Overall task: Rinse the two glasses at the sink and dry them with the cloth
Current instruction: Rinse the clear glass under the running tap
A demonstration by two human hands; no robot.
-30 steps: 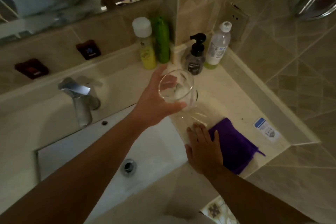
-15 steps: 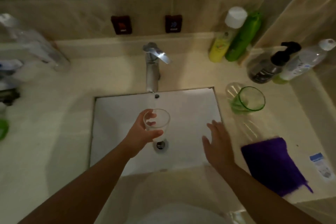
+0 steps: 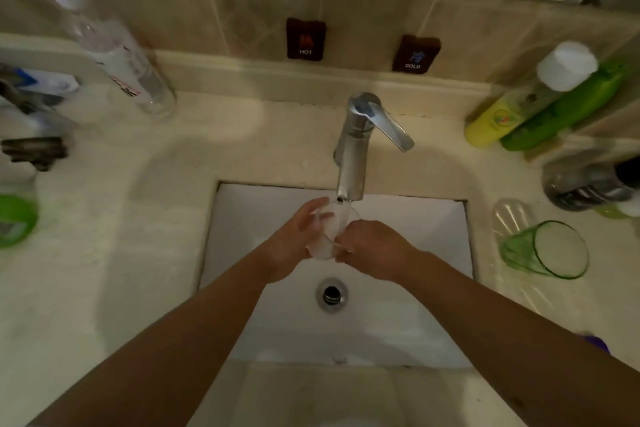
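A clear glass [image 3: 327, 232] is held over the white sink basin [image 3: 242, 218], right under the spout of the chrome tap [image 3: 353, 163]. My left hand [image 3: 294, 246] wraps it from the left. My right hand [image 3: 370, 250] grips its right side. Whether water runs is hard to tell. A green glass [image 3: 543, 250] stands on the counter right of the basin. Only a corner of the purple cloth [image 3: 595, 343] shows past my right forearm.
The drain [image 3: 331, 295] lies below the hands. Yellow and green bottles [image 3: 533, 107] and a dark pump bottle [image 3: 588, 184] crowd the right counter. A clear bottle [image 3: 114, 52] and toiletries stand at the left. HOT and COLD tags [image 3: 305, 40] hang on the wall.
My left hand carried the clear glass from the right counter over the basin and up under the tap spout. My right hand left the counter and closed on the glass.
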